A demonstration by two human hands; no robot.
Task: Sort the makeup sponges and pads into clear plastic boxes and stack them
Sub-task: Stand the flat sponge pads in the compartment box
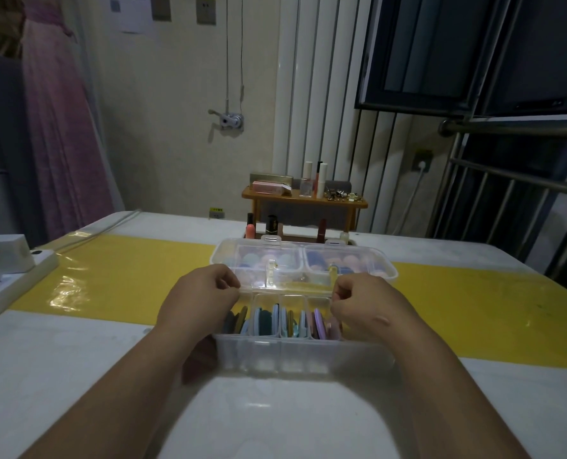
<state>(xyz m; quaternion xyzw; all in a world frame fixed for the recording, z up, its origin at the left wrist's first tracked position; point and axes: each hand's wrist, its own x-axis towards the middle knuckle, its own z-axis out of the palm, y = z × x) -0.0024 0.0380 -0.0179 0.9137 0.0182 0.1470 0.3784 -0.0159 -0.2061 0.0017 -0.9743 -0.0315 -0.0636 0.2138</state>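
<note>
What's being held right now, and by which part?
The clear lid, by its near edge: left hand pinches the left end, right hand the right end.

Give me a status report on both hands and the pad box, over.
Left hand and right hand each pinch the lid. Pad box open, pads upright in compartments. Sponge box closed behind, nothing blocking.

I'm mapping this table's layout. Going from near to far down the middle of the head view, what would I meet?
Box of pads, its lid pinched by left hand and right hand → box of sponges → lipsticks → wooden shelf → radiator.
</note>
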